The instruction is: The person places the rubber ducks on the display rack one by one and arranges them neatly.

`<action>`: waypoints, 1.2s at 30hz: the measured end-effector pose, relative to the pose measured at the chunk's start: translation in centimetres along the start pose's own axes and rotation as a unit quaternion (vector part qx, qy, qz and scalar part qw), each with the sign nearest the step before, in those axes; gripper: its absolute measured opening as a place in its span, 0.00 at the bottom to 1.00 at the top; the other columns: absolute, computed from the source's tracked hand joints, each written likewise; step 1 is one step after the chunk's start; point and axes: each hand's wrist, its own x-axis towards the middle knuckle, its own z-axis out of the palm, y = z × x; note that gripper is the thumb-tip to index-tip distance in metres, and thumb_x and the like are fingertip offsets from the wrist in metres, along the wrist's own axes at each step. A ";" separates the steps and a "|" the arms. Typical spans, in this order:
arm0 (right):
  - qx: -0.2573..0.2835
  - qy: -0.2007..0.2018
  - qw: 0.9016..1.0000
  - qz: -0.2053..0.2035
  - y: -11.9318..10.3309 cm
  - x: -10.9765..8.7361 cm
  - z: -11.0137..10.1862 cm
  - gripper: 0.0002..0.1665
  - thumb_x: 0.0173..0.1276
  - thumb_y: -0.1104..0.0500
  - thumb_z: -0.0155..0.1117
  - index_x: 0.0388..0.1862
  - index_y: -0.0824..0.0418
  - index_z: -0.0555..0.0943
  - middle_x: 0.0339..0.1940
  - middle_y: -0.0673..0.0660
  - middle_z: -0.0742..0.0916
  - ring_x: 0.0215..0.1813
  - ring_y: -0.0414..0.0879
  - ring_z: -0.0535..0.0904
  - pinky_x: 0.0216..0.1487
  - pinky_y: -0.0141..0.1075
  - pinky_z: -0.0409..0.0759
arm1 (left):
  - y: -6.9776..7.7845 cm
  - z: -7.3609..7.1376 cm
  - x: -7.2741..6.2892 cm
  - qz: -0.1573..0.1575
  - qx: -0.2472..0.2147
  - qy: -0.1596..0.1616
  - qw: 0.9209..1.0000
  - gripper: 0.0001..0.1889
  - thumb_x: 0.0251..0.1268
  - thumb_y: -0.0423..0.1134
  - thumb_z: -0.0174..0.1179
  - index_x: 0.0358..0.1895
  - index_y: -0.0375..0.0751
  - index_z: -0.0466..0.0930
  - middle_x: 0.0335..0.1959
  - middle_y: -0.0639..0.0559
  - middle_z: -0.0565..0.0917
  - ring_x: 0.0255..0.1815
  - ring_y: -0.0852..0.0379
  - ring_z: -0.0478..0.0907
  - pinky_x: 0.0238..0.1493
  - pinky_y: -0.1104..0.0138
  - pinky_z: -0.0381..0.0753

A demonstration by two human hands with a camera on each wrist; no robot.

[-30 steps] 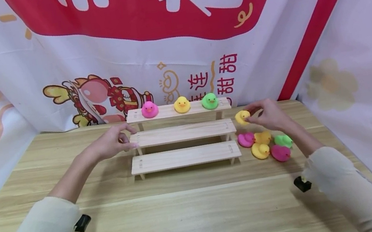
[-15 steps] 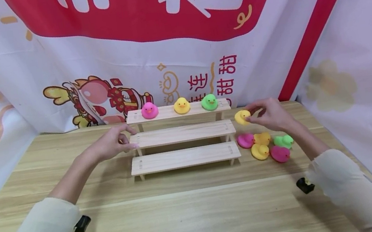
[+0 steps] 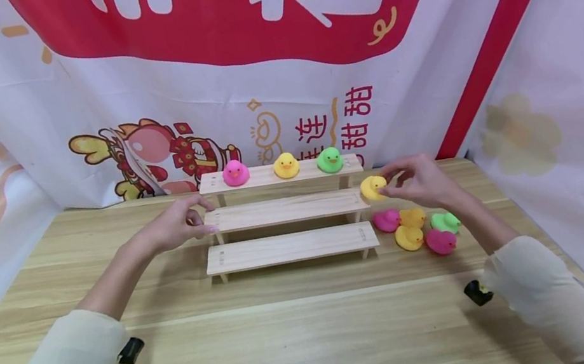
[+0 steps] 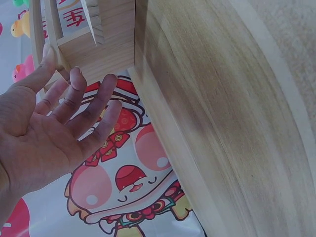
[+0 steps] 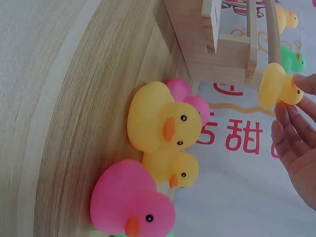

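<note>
A three-tier wooden display stand (image 3: 285, 210) stands on the table. My left hand (image 3: 178, 223) is at the left end of its middle step, thumb at the front edge and index finger at the back, gripping that end. In the left wrist view, the other fingers of the left hand (image 4: 54, 128) curve loosely beside the stand. My right hand (image 3: 419, 180) pinches a yellow rubber duck (image 3: 373, 188) at the right end of the middle step. A pink duck (image 3: 235, 173), a yellow duck (image 3: 286, 165) and a green duck (image 3: 329, 160) sit on the top step.
Right of the stand, several rubber ducks lie grouped on the table: a pink one (image 3: 387, 220), yellow ones (image 5: 163, 118), a green one (image 3: 445, 222) and a darker pink one (image 3: 441, 241). A printed cloth (image 3: 223, 45) hangs behind the table (image 3: 273, 346).
My right hand has moved slightly left with the yellow duck, from beside the middle step to over its right end. The left hand has stayed in place.
</note>
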 end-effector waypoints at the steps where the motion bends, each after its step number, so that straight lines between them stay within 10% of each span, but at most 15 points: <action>1: 0.002 -0.001 1.000 -0.004 0.0 0.1 0.1 0.17 0.66 0.63 0.76 0.51 0.68 0.88 0.44 0.62 0.89 0.46 0.54 0.82 0.45 0.30 0.81 | 0.0 0.0 0.0 0.000 0.000 0.000 1.000 0.22 0.70 0.31 0.68 0.60 0.25 0.72 0.30 0.38 0.82 0.33 0.47 0.78 0.34 0.66 0.76; 36: 0.065 -0.036 0.988 -0.138 -5.3 3.1 5.4 0.16 0.63 0.64 0.78 0.50 0.66 0.89 0.43 0.57 0.91 0.43 0.51 0.84 0.46 0.48 0.86 | 0.0 0.0 0.0 0.000 -0.004 0.000 1.000 0.22 0.69 0.30 0.68 0.60 0.25 0.71 0.28 0.39 0.81 0.31 0.49 0.76 0.32 0.66 0.75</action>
